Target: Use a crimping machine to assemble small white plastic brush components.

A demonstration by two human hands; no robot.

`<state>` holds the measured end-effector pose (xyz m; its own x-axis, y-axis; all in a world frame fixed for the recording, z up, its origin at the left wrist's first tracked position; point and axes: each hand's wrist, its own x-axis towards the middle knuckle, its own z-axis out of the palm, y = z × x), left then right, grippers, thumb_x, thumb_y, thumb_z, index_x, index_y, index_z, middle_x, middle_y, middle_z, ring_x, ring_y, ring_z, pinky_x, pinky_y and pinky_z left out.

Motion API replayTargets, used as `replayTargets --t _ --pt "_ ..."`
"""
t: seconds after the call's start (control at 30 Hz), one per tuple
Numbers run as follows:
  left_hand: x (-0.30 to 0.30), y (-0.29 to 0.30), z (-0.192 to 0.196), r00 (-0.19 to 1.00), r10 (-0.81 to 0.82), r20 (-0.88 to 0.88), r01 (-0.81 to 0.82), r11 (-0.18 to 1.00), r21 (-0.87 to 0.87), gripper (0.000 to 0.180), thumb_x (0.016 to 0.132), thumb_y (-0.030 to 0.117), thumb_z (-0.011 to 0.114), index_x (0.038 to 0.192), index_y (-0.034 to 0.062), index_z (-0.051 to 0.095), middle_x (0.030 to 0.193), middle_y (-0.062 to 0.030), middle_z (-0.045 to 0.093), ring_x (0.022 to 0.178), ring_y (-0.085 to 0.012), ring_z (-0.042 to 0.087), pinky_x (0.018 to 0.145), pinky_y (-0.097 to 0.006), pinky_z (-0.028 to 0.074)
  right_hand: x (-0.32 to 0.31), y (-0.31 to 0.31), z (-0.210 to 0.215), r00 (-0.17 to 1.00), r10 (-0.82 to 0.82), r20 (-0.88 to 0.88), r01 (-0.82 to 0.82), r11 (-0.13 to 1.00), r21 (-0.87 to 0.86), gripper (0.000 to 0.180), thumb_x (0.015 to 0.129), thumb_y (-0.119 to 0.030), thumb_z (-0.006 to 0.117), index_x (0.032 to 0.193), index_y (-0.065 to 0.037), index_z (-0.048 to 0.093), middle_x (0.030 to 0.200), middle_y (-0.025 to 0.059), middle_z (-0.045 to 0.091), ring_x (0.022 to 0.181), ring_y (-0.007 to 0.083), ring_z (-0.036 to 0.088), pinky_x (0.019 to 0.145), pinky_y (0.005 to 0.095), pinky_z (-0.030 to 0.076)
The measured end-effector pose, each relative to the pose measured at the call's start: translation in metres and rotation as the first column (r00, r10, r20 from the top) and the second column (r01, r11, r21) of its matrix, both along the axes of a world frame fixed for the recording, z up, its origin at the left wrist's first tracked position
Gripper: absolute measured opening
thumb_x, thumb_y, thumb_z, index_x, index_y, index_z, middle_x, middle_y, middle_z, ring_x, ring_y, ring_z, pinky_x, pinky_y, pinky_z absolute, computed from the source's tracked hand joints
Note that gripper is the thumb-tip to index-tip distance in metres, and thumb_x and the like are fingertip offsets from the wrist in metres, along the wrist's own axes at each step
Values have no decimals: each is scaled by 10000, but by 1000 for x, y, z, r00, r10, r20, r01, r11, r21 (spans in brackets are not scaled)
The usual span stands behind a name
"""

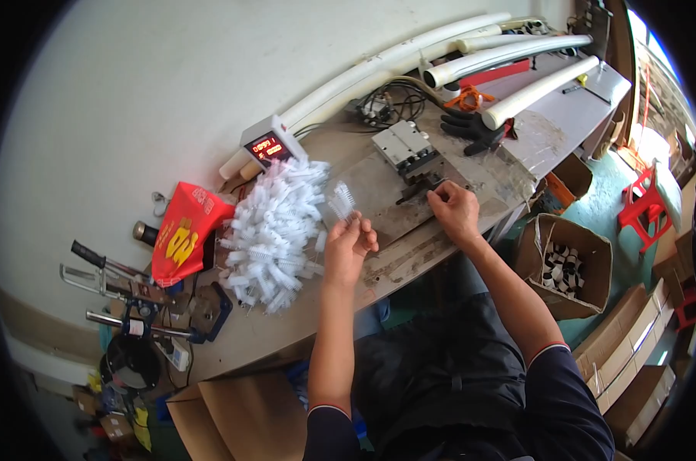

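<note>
My left hand (349,244) is raised over the table's near edge, its fingertips pinched on a small white bristle brush (340,200) that points up. To its left lies a big heaped pile of similar white brushes (275,230). My right hand (455,211) is closed at the near side of a small metal fixture (404,146), by its dark lower jaws (421,188). Whatever its fingers hold, if anything, is too small or hidden to make out. A flat metal plate (367,192) lies under the fixture.
Behind the pile stands a counter box (270,144) with red digits. A red bag (187,230) and a drill-stand-like tool (144,307) are at left. A black glove (475,132), white pipes (540,94) and cables lie at back right. A cardboard box (601,265) of black-and-white pieces stands below.
</note>
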<state>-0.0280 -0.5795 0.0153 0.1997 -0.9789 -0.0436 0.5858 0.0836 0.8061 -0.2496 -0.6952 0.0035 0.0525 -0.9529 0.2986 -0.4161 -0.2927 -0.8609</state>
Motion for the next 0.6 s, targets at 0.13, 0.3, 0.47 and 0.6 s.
replayTargets --t 0.13,0.3,0.47,0.6 --pt "3 6 0 998 40 -53 -44 997 -70 107 1067 105 533 1153 60 578 920 -71 617 745 -194 624 619 -325 543 5 1 0 1000 -4 -4 4 999 -35 235 863 -298 722 845 -64 724 682 143 662 657 304 664 658 411 512" --pt "-18 4 -12 508 627 590 -524 769 -366 175 1091 138 493 1174 7 572 862 -58 655 683 -135 636 611 -282 545 16 11 1 991 135 -3 -131 962 -239 137 880 -161 723 856 -28 706 724 142 673 652 245 662 634 366 510" --pt "-30 11 -12 -112 879 464 -270 422 -865 183 1016 33 552 1190 -17 578 976 -159 692 810 -331 692 699 -423 559 62 21 3 927 371 -61 -371 876 -308 97 867 -88 722 940 -24 713 831 138 699 693 250 679 645 351 525" --pt "-26 24 -17 -3 913 408 -272 392 -879 242 971 -26 556 1213 -29 553 1042 -191 691 862 -379 696 744 -443 567 117 35 12 689 695 -205 -704 576 -415 207 794 -122 741 998 -95 764 1034 60 756 798 271 688 701 357 560"
